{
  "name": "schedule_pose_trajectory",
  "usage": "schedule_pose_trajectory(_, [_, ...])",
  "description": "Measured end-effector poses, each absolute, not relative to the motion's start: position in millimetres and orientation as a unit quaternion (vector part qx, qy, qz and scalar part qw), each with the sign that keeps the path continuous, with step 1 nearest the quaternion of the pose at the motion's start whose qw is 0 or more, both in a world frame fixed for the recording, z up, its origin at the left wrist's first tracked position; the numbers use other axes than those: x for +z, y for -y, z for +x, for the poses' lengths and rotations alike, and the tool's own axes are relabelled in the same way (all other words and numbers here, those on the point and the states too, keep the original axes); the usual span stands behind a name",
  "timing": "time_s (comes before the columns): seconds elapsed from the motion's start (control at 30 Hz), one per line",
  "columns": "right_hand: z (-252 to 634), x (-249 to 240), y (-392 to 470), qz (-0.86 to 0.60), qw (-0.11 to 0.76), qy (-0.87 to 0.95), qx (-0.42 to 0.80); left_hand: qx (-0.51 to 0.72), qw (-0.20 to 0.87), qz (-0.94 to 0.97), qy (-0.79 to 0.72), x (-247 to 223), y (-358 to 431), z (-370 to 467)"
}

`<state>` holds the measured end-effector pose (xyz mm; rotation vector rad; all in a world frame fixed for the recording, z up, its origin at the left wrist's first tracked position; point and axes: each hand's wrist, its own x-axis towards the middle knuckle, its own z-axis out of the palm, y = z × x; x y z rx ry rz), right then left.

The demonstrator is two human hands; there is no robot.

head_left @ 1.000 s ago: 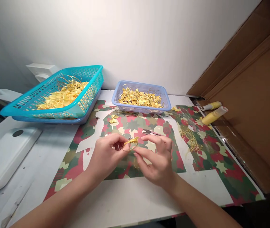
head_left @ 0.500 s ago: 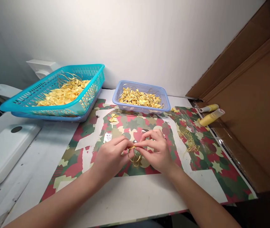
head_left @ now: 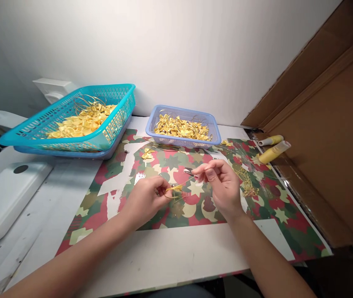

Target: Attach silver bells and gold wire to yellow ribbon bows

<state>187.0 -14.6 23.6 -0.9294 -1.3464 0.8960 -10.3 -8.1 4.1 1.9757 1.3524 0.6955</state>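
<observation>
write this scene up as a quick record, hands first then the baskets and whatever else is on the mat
left hand: pinching a yellow bow
right hand: fingers drawn together, apparently on a thin strand
teal basket: at left, holding yellow pieces
blue basket: by the wall, holding yellow bows
mat, right side: tangled gold thread

No readable text, no legible labels, brands, numbers or signs on any surface
</observation>
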Motion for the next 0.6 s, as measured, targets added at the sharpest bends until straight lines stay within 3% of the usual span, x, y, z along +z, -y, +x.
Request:
schedule_pose_trajectory(0.23, [203, 61, 3, -0.347, 0.631, 0.54, 0.436, 0.223, 0.389, 0.714, -0.538, 0, 5, -11])
schedule_pose_trajectory(0.6, [211, 102, -23, -0.376, 0.633, 0.551, 0.394, 0.228, 0.409, 0.704, -0.534, 0, 3, -15])
